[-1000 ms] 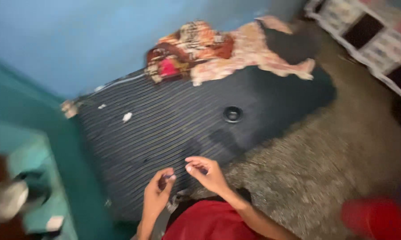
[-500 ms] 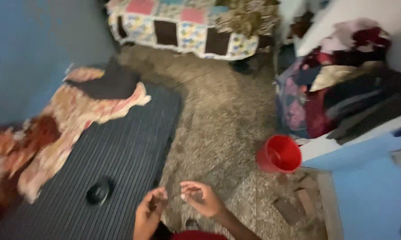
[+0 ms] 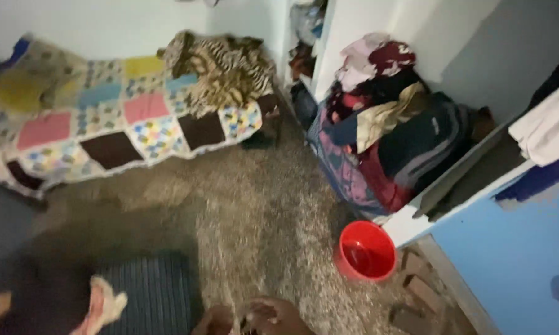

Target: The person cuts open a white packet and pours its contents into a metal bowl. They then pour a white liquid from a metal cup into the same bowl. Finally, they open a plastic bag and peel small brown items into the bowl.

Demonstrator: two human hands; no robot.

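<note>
Only the tops of my two hands show, at the bottom edge of the head view. My left hand (image 3: 214, 322) and my right hand (image 3: 278, 314) are close together, fingers curled toward each other over the speckled floor (image 3: 261, 198). Something small may lie between the fingertips, but blur and the frame edge hide it. A red bucket (image 3: 366, 251) stands on the floor to the right of my hands. The corner of a dark striped mat (image 3: 152, 291) lies to their left, with a floral cloth (image 3: 104, 304) on it.
A low bed with a patchwork quilt (image 3: 106, 124) and a striped blanket (image 3: 223, 65) runs along the far wall. A heap of clothes (image 3: 385, 124) fills the right corner. A blue wall (image 3: 509, 248) rises at right, with loose bricks (image 3: 416, 291) at its foot.
The view has swung up and right, from the striped mat to the bed and clothes heap. My hands have stayed close together and slid to the bottom edge.
</note>
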